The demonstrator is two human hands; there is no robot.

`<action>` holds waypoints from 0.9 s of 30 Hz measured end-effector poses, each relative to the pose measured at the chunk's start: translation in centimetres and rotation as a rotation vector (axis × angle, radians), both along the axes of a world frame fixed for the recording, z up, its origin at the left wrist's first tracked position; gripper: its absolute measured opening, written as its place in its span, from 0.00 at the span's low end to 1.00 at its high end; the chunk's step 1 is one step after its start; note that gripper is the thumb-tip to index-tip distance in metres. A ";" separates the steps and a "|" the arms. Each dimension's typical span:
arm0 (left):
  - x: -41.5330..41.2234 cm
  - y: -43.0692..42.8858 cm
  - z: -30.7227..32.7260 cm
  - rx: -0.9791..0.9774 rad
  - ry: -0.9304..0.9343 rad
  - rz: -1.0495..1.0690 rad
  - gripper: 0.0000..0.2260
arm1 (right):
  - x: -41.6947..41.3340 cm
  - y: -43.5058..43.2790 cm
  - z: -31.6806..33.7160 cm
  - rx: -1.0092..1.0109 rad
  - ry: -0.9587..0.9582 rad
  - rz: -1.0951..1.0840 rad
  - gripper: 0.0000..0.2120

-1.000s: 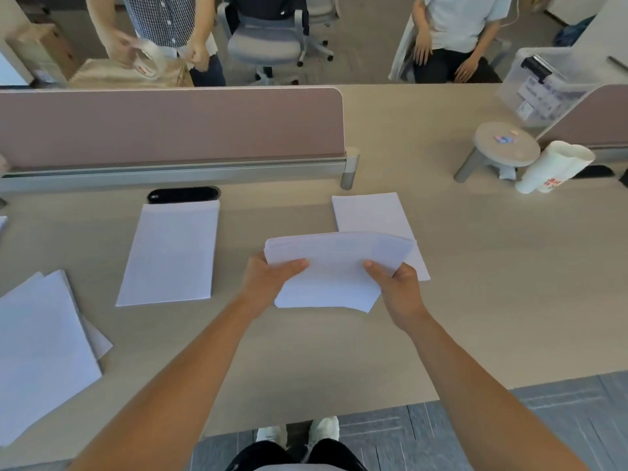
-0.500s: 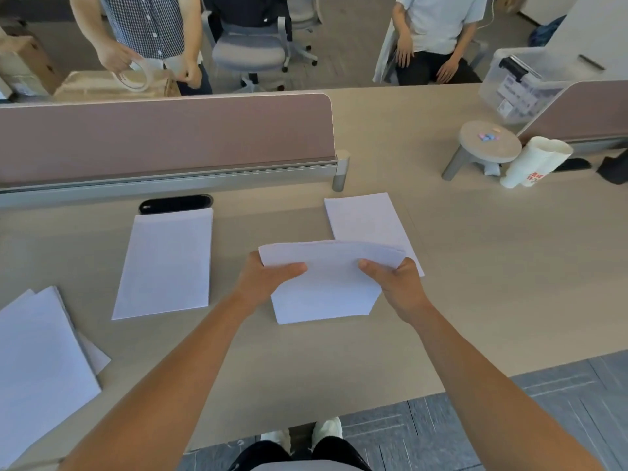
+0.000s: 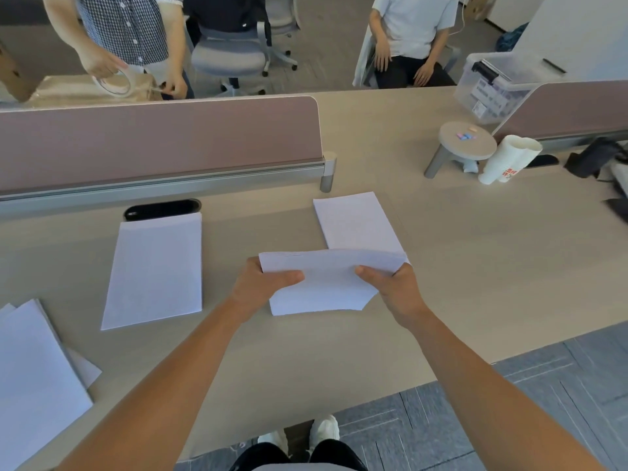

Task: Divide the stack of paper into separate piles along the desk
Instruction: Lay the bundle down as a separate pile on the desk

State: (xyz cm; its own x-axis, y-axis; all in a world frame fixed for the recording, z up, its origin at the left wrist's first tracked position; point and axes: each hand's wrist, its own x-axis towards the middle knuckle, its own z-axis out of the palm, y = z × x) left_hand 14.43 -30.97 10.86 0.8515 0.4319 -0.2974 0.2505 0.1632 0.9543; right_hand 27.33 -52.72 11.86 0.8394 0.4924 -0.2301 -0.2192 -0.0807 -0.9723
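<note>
**Both hands hold the paper stack above the desk, three piles laid out**

The person grips a stack of paper (image 3: pixel 326 283) with both hands over the middle of the desk (image 3: pixel 475 266). The left hand (image 3: pixel 260 288) clasps the stack's left end, thumb laid across the top sheet and the other fingers hidden beneath. The right hand (image 3: pixel 396 290) clasps the right end the same way, thumb on top, fingers curled under. The stack bows slightly, its far edge raised and its near edge dipping toward the desk; whether it touches the surface cannot be told.

Just behind the stack, partly covered by its far right corner, lies the right pile (image 3: pixel 356 222), flat on the desk. The middle pile (image 3: pixel 156 270) lies flat well to the left, its far edge just in front of a black cable slot (image 3: pixel 162 209). The left pile (image 3: pixel 34 375), its sheets fanned unevenly, sits at the desk's near left corner.

A pink divider screen (image 3: pixel 159 137) runs behind the piles. To the far right stand a small round stand (image 3: pixel 467 144) and white paper cups (image 3: pixel 509 161).
</note>
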 end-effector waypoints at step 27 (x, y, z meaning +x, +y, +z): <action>-0.6 -0.7 -0.6 -0.017 0.052 0.028 0.15 | -0.5 0.5 1.9 0.057 -0.023 -0.191 0.27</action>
State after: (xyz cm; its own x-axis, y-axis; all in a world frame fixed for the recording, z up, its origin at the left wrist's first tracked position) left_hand 13.82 -31.68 10.26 0.8226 0.4495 -0.3481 0.2944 0.1870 0.9372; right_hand 26.80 -52.20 13.75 0.9235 0.3355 -0.1861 -0.2030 0.0157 -0.9791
